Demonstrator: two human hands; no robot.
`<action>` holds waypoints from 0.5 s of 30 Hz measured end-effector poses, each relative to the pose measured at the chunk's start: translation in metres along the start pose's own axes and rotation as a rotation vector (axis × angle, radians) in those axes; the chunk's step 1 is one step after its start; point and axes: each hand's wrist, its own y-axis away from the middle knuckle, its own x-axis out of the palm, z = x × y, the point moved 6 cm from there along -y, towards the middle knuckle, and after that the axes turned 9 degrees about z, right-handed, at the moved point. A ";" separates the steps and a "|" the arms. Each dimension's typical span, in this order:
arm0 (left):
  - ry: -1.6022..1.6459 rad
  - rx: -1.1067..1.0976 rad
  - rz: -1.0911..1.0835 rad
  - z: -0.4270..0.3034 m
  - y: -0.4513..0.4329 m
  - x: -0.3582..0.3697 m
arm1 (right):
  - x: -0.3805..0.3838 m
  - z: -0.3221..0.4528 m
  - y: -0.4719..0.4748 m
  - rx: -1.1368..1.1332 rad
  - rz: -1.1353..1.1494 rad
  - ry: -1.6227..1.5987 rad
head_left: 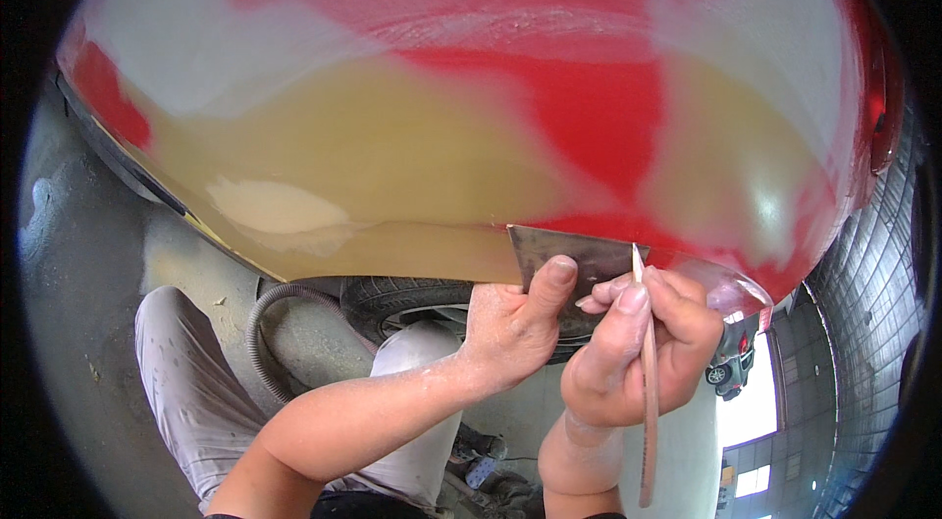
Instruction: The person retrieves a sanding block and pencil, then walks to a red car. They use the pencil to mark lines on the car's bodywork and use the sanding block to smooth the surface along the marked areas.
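Observation:
In front of me is a car body panel (412,144) in patches of red paint, grey primer and tan filler, with a pale filler spot (276,206) at the lower left. My left hand (519,324) presses a thin dark flat sheet (559,248) to the panel just above the wheel arch, thumb on its face. What the sheet is made of, I cannot tell. A wooden pencil (648,401) is pinched in my right hand (647,350). Its sharpened tip points up and meets the sheet's upper right corner.
A tyre (405,298) shows under the arch, with a grey corrugated hose (257,328) curving over the dusty floor (96,247) beside it. My bent knees are below the panel. Another car (730,364) stands at the far right, and a red tail light (883,107) borders the panel.

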 end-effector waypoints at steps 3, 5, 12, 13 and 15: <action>-0.023 -0.005 0.000 -0.010 -0.001 0.003 | 0.000 0.001 0.000 0.006 0.003 0.005; -0.038 -0.007 0.002 -0.012 -0.002 0.003 | 0.001 0.002 -0.001 0.013 0.025 0.008; -0.001 -0.017 -0.021 -0.010 0.000 0.002 | 0.003 0.003 -0.001 -0.016 0.050 0.036; -0.018 -0.005 -0.023 -0.010 0.000 0.002 | 0.003 0.003 0.000 -0.021 0.056 0.033; 0.028 -0.011 -0.017 -0.013 0.000 0.002 | 0.005 0.003 0.000 -0.028 0.068 0.024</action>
